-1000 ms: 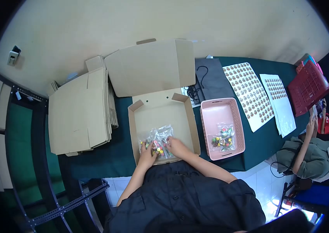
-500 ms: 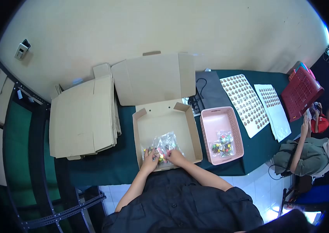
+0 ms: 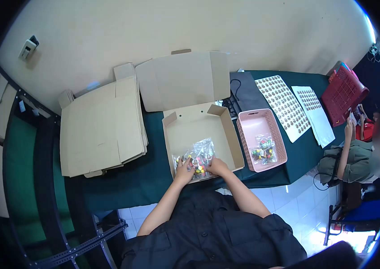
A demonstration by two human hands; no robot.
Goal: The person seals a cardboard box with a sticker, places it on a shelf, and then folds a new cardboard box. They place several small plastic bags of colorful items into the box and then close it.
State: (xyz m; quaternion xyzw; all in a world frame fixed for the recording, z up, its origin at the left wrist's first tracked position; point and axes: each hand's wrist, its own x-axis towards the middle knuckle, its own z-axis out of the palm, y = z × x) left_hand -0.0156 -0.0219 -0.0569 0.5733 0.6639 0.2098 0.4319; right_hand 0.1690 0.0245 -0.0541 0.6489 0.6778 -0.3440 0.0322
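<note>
An open cardboard box (image 3: pixel 194 119) stands before me, its lid (image 3: pixel 183 83) raised against the wall. Along its near side lie clear plastic bags (image 3: pixel 204 148) of small colourful pieces; the exact kind of piece is too small to tell. My left hand (image 3: pixel 183 172) rests on the bags at the near left, fingers apart. At the near right, my right hand (image 3: pixel 218 167) has its fingers curled in on the edge of a bag. To the right of the box, a pink plastic basket (image 3: pixel 253 120) holds similar bags (image 3: pixel 264 150).
Flattened cardboard boxes (image 3: pixel 100 127) are stacked at left. Sticker sheets (image 3: pixel 284 107), more sheets (image 3: pixel 314 117) and a dark red basket (image 3: pixel 343 95) lie to the right on the green cloth (image 3: pixel 127 190). Another person (image 3: pixel 356 159) sits at far right; a keyboard (image 3: pixel 230 106) shows behind.
The view has shifted, so the table sits higher and the box further right. My left fingers have shifted on the bags, and my right hand stays at the right side of them.
</note>
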